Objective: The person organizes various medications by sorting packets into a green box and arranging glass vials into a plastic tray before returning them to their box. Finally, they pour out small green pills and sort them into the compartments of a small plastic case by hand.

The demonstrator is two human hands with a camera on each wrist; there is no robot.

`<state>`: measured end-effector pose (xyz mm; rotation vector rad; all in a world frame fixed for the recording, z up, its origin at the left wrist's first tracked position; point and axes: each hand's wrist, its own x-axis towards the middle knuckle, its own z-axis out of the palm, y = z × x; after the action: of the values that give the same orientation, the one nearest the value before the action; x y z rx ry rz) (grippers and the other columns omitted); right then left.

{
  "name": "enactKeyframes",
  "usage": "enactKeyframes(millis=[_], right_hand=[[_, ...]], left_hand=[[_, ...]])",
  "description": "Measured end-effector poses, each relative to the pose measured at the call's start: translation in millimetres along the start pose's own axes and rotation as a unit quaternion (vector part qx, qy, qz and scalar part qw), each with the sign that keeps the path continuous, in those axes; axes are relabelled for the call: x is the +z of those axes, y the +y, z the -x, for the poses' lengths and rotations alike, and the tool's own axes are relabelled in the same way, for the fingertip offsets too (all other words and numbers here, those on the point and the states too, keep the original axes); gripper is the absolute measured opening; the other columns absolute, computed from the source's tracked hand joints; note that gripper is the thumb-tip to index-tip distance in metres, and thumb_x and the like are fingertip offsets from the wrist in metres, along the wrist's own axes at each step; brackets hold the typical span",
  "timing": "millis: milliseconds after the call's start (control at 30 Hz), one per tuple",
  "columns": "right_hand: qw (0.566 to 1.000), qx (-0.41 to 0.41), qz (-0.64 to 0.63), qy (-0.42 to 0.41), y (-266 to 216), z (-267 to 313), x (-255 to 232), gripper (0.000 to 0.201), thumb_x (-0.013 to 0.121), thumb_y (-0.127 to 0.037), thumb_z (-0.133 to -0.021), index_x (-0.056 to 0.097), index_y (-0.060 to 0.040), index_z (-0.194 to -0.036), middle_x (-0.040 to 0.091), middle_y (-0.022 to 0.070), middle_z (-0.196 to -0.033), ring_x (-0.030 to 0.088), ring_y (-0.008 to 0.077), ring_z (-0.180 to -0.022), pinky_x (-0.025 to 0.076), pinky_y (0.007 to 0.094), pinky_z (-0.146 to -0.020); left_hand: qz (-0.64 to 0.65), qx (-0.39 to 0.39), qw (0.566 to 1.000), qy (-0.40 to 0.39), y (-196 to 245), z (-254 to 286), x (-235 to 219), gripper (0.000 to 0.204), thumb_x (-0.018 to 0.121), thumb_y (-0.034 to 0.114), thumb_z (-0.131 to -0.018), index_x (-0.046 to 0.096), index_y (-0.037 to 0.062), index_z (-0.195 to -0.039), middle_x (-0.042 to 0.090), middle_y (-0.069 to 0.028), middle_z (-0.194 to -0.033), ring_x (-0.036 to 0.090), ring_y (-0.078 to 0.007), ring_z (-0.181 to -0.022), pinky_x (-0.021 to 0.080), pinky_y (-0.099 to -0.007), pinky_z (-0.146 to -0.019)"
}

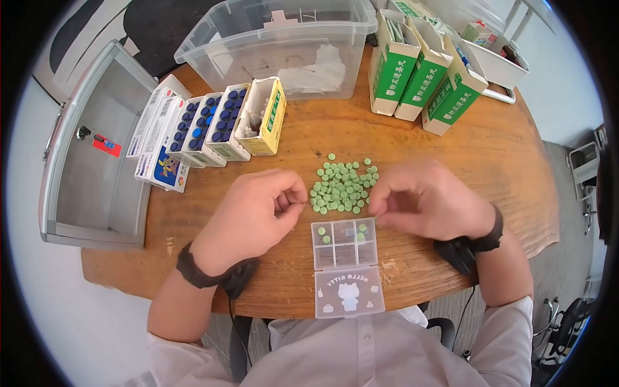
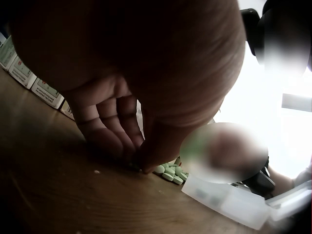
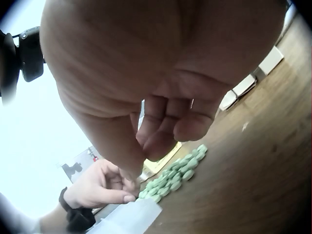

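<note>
Green round tablets (image 1: pixel 345 188) lie in a loose heap on the wooden table. Just left of the heap, my left hand (image 1: pixel 255 209) hangs low with fingers curled and thumb near the index fingertip. On the other side my right hand (image 1: pixel 435 200), slightly blurred, bends its fingers toward its thumb beside the heap's right edge. I cannot tell whether either hand pinches a tablet. In front of the heap sits an open clear pill box (image 1: pixel 345 256) with six compartments. Its far left and far right compartments hold a few tablets. Its lid (image 1: pixel 349 293), printed with a white cat, lies folded toward me.
Boxes of blue-capped vials (image 1: pixel 225 122) and a yellow box (image 1: pixel 267 119) stand at back left, beside a grey-framed clear case (image 1: pixel 97 155). Behind is a clear plastic bin (image 1: pixel 277 58). Green-and-white cartons (image 1: pixel 412 77) stand at back right, near a white tray (image 1: pixel 500 61).
</note>
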<state>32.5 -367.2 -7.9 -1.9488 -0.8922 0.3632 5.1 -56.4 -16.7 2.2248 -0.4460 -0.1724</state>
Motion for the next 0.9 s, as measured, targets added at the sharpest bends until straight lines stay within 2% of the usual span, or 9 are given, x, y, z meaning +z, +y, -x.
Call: enactKeyframes(millis=[100, 267, 367, 467, 533, 600, 667, 733, 900], right_hand=[[0.999, -0.015, -0.018, -0.027, -2, -2, 10, 0.016, 0.081, 0.001, -0.090, 0.076, -0.0037, -0.105, 0.074, 0.0058, -0.089, 0.071, 0.0188, -0.075, 0.057, 0.0337, -0.067], [0.999, -0.005, -0.016, -0.044, 1, -3, 13, 0.016, 0.080, 0.001, -0.091, 0.076, -0.0037, -0.105, 0.073, 0.0081, -0.090, 0.071, 0.0211, -0.076, 0.057, 0.0341, -0.068], [0.999, -0.029, -0.003, -0.029, 5, -4, 11, 0.017, 0.079, 0.000, -0.091, 0.076, -0.0043, -0.107, 0.074, 0.0094, -0.092, 0.072, 0.0249, -0.077, 0.058, 0.0356, -0.070], [0.998, -0.012, 0.043, 0.042, 12, -4, 10, 0.016, 0.077, -0.002, -0.092, 0.077, -0.0047, -0.108, 0.073, 0.0103, -0.094, 0.072, 0.0284, -0.080, 0.059, 0.0380, -0.072], [0.993, -0.007, 0.086, 0.086, 16, -5, 9, 0.017, 0.078, -0.002, -0.091, 0.078, -0.0051, -0.108, 0.073, 0.0112, -0.097, 0.072, 0.0310, -0.084, 0.059, 0.0409, -0.075], [0.992, -0.017, 0.104, 0.075, 19, -4, 9, 0.017, 0.079, -0.002, -0.091, 0.078, -0.0050, -0.108, 0.073, 0.0117, -0.099, 0.073, 0.0313, -0.085, 0.059, 0.0418, -0.076], [0.990, -0.029, 0.123, 0.062, 19, -4, 7, 0.018, 0.079, -0.002, -0.090, 0.078, -0.0049, -0.108, 0.073, 0.0122, -0.100, 0.073, 0.0317, -0.087, 0.059, 0.0426, -0.077], [0.994, 0.021, 0.104, 0.034, 17, -4, 5, 0.018, 0.080, -0.001, -0.089, 0.079, -0.0052, -0.107, 0.073, 0.0126, -0.099, 0.073, 0.0322, -0.088, 0.060, 0.0429, -0.079], [0.994, 0.018, 0.098, 0.048, 15, -5, 8, 0.019, 0.080, 0.000, -0.090, 0.079, -0.0049, -0.108, 0.077, 0.0125, -0.095, 0.074, 0.0317, -0.084, 0.060, 0.0416, -0.077]], left_hand=[[0.018, -0.020, 0.999, -0.026, 5, 1, -1, 0.009, 0.079, -0.001, -0.091, 0.071, 0.0001, -0.095, 0.070, -0.0049, -0.085, 0.065, -0.0142, -0.073, 0.053, -0.0293, -0.068], [0.015, 0.034, 0.998, -0.040, 8, 1, -4, 0.009, 0.079, -0.001, -0.091, 0.071, 0.0011, -0.093, 0.072, -0.0056, -0.090, 0.068, -0.0150, -0.079, 0.054, -0.0300, -0.071], [0.072, 0.074, 0.990, -0.099, 14, 5, -5, 0.009, 0.080, -0.001, -0.090, 0.072, 0.0013, -0.092, 0.073, -0.0059, -0.094, 0.069, -0.0158, -0.083, 0.055, -0.0303, -0.074], [0.071, 0.056, 0.986, -0.138, 17, 7, -2, 0.009, 0.082, 0.001, -0.089, 0.076, 0.0014, -0.096, 0.074, -0.0075, -0.097, 0.071, -0.0194, -0.085, 0.057, -0.0320, -0.077], [0.038, 0.074, 0.991, -0.107, 14, 5, 0, 0.010, 0.083, 0.001, -0.090, 0.079, 0.0023, -0.099, 0.074, -0.0080, -0.098, 0.071, -0.0213, -0.086, 0.057, -0.0331, -0.078], [0.005, 0.094, 0.993, -0.075, 7, 3, 3, 0.013, 0.083, 0.001, -0.090, 0.082, 0.0032, -0.102, 0.074, -0.0085, -0.099, 0.072, -0.0233, -0.087, 0.057, -0.0342, -0.079], [-0.070, 0.174, 0.982, -0.009, -2, -1, 6, 0.016, 0.082, 0.001, -0.091, 0.085, 0.0059, -0.106, 0.074, -0.0083, -0.102, 0.072, -0.0257, -0.089, 0.058, -0.0365, -0.079], [-0.080, 0.172, 0.982, -0.009, -3, -2, 7, 0.016, 0.081, 0.001, -0.092, 0.085, 0.0061, -0.107, 0.075, -0.0077, -0.104, 0.072, -0.0257, -0.090, 0.058, -0.0365, -0.079], [-0.073, 0.134, 0.988, -0.030, -3, 0, 4, 0.016, 0.080, 0.000, -0.092, 0.084, 0.0055, -0.106, 0.076, -0.0074, -0.105, 0.072, -0.0256, -0.088, 0.058, -0.0357, -0.077]])
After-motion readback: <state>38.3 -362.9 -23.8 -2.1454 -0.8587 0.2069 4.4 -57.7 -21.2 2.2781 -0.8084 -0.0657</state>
